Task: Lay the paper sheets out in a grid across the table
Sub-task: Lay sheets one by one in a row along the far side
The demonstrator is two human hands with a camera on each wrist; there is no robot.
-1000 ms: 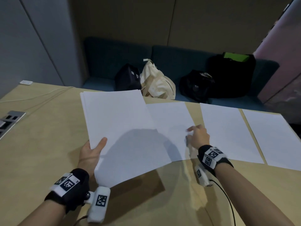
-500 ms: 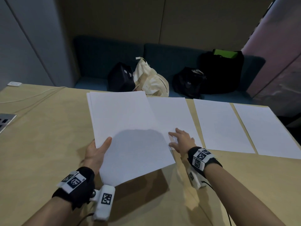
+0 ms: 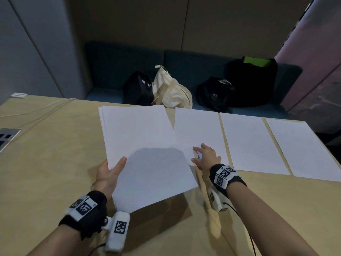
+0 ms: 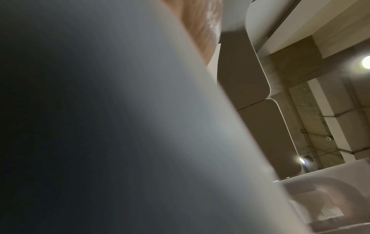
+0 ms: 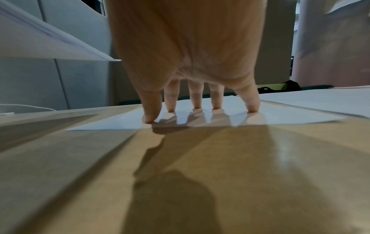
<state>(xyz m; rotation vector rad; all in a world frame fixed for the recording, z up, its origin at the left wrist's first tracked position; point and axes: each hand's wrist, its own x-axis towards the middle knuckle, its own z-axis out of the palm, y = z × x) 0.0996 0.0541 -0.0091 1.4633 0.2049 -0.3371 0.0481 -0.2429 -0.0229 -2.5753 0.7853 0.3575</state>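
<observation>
The stack (image 3: 147, 154) is held up off the table (image 3: 55, 154) by the left hand (image 3: 108, 172), with the thumb on top and the other fingers hidden under it. The right hand (image 3: 206, 157) is spread flat, and its fingertips (image 5: 149, 118) are pressed on the near edge of the third sheet (image 3: 201, 132), which is laid long-ways toward 12 o'clock. It seems the next sheet is to be pulled from the stack, which lies just at 9 o'clock from the right hand, so that hand is best placed to take it, and the bare spot is at 9 o'clock from the third sheet.
</observation>
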